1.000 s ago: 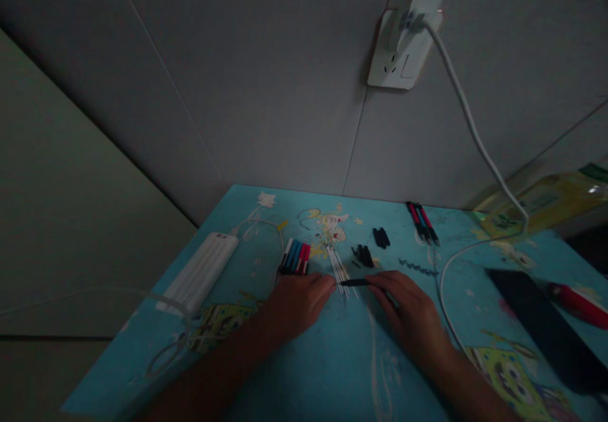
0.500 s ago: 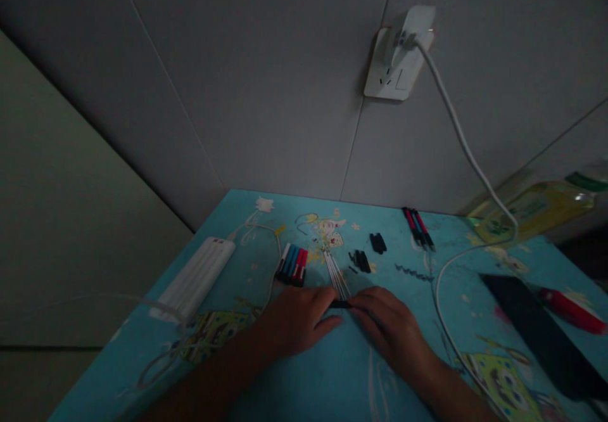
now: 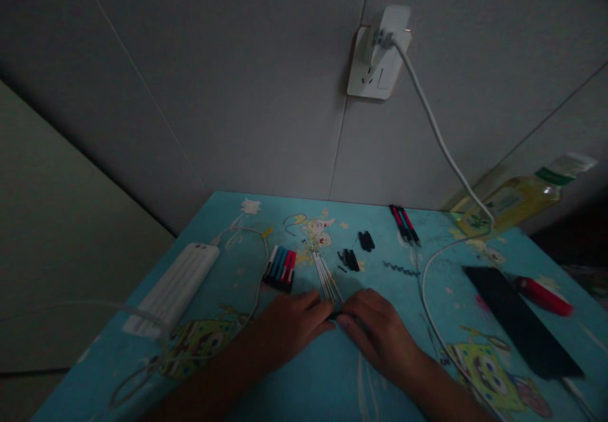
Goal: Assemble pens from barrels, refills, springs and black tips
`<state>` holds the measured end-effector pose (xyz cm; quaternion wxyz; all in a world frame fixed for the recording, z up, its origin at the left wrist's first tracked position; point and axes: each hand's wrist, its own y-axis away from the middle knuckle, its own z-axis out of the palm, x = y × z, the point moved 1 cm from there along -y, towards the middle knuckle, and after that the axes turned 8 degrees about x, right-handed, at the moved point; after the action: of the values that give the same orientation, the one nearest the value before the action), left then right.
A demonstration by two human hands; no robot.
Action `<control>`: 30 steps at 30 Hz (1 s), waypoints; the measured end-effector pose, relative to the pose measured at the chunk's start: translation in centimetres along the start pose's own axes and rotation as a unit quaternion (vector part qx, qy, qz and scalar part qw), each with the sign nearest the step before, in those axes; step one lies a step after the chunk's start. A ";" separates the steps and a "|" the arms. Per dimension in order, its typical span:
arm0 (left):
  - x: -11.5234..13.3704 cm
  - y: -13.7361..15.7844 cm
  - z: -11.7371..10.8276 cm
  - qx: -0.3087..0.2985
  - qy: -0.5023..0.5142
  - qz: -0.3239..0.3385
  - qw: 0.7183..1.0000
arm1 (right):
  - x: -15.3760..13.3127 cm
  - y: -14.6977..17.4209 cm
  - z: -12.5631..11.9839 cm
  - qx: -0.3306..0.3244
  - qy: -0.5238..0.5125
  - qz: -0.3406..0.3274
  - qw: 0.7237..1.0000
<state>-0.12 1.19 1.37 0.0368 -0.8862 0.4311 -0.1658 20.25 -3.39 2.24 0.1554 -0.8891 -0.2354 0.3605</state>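
My left hand (image 3: 295,324) and my right hand (image 3: 380,328) meet low over the table, fingers pinched on a small black pen part (image 3: 335,315) between them. Most of that part is covered by the fingertips. Just beyond my hands, several thin white pen refills (image 3: 325,275) lie side by side. To their left sits a row of pen barrels (image 3: 281,266) in white, blue and red with black ends. On the right of the refills are two small groups of black pen parts, one nearer (image 3: 350,260) and one farther (image 3: 366,241).
Finished-looking pens (image 3: 405,225) lie near the wall, with a row of small springs (image 3: 401,268) in front. A white power strip (image 3: 175,289) is at left. At right are a white cable (image 3: 424,289), a black flat object (image 3: 520,320), a red-handled object (image 3: 544,296) and a yellow bottle (image 3: 513,203).
The view has shifted a little to the right. My hands have drawn closer together around the black pen part, so less of it shows. The other things lie as before.
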 end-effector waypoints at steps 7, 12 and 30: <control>0.0 0.0 0.6 -0.001 0.004 -0.018 1.000 | 0.2 0.1 -0.5 -0.001 0.031 0.005 1.000; -0.1 0.1 0.6 -0.006 0.037 -0.017 0.999 | 0.1 0.0 -0.7 -0.015 0.011 -0.028 0.999; -0.1 0.3 0.6 0.038 0.026 -0.007 0.999 | 0.1 -0.1 -0.6 -0.011 0.027 -0.017 0.999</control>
<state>-0.17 1.03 0.73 0.0584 -0.8824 0.4192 -0.2055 20.69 -3.31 2.65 0.1580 -0.8962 -0.2497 0.3308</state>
